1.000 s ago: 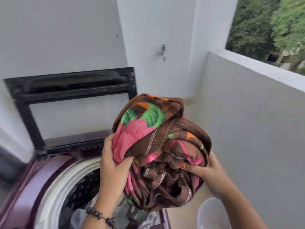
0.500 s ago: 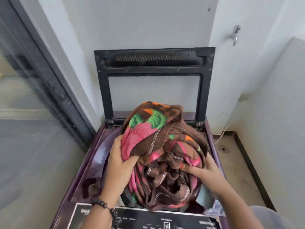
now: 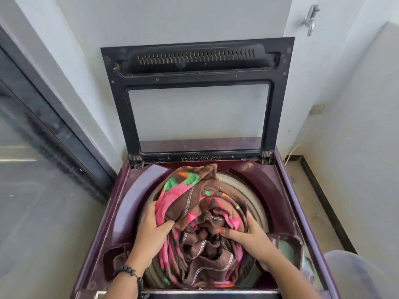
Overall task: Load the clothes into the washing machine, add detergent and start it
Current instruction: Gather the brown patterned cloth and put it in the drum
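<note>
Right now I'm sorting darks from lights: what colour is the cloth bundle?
Brown cloth bundle with pink, green and orange floral print, seen in the head view.

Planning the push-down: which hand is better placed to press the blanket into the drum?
Probably the right hand: its fingers lie on the blanket's middle; the left hand grips its side.

Single head view, looking steeply down and forward from close above the washing machine (image 3: 121, 203), raised lid (image 3: 197, 61) filling the upper centre, wide-angle bending walls at both edges of frame.
</note>
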The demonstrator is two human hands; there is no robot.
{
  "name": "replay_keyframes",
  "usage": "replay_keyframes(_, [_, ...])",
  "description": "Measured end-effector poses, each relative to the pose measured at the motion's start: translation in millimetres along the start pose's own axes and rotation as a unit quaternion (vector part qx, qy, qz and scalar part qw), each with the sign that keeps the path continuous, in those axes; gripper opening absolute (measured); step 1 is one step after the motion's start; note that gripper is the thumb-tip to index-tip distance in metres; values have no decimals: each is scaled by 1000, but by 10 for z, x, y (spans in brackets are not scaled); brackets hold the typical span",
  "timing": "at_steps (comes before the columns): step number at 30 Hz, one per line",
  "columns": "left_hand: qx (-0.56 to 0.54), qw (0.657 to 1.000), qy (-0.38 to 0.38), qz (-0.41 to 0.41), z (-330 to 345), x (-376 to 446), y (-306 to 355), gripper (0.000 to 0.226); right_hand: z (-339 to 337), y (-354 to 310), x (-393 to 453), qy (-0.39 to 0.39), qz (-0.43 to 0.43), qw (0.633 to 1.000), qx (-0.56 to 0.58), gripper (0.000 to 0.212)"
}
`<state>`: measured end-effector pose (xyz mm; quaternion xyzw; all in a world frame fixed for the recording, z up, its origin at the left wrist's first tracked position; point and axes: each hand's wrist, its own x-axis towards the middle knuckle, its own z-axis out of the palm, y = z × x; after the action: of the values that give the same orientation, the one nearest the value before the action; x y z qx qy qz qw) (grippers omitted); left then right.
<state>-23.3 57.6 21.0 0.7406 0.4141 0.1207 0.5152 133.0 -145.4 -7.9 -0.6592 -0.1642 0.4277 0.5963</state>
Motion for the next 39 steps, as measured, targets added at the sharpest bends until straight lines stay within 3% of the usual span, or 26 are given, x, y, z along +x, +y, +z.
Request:
replay_keyframes(2, [-1, 1000, -15, -22, 49, 75, -53, 48, 15, 46, 28, 19, 12, 999, -25, 78])
replay_keyframes(6, [-9, 998, -19, -60, 179, 241, -144, 41, 2, 40, 127, 85, 11, 990, -108, 54])
replay_keyframes(8, [-1, 997, -14, -78, 242, 327, -159, 37, 0, 71, 172, 102, 9, 979, -176, 53])
replay_keyframes(12, [50, 991, -39, -117, 449, 542, -223, 38, -2, 148, 201, 73, 34, 964, -255, 75])
replay_keyframes(15, [51, 983, -107, -143, 712, 620, -226, 64, 21, 195, 202, 36, 20, 954, -297, 76])
replay_keyframes(18, [12, 968, -192, -161, 1029, 602, -117, 61, 36, 222, 205, 17, 24, 947, -321, 77])
replay_keyframes(21, [59, 959, -247, -127, 1278, 570, -77, 56, 28, 225, 206, 9, 23, 946, -325, 76])
replay_keyframes(25, [134, 953, -262, -78, 1368, 488, -110, 56, 22, 242, 211, 5, 24, 947, -321, 78])
replay_keyframes(35, [279, 938, -201, 40, 1241, 376, -202, 64, 0, 252, 256, 6, 21, 929, -370, 80])
replay_keyframes(39, [373, 907, -176, 84, 1221, 336, -226, 65, 29, 234, 237, 11, 30, 884, -467, 80])
